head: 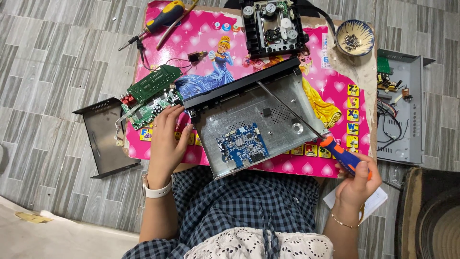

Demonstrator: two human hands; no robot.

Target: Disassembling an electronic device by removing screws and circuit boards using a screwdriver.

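Observation:
An open metal device chassis (278,108) with a black front panel lies on a pink cartoon-printed table (330,86). A blue circuit board (242,144) sits in its near corner. My left hand (166,139) rests against the chassis's left front corner, fingers spread on the panel end. My right hand (357,180) grips the blue-and-orange handle of a long screwdriver (306,122). Its shaft runs up-left across the chassis, with the tip near the black panel.
Green circuit boards (152,93) lie left of the chassis. A black disc-drive mechanism (273,26) and a bowl of screws (354,38) sit at the far edge. A yellow-handled screwdriver (158,21), a dark metal cover (105,136) on the floor and another opened device (400,112) surround the table.

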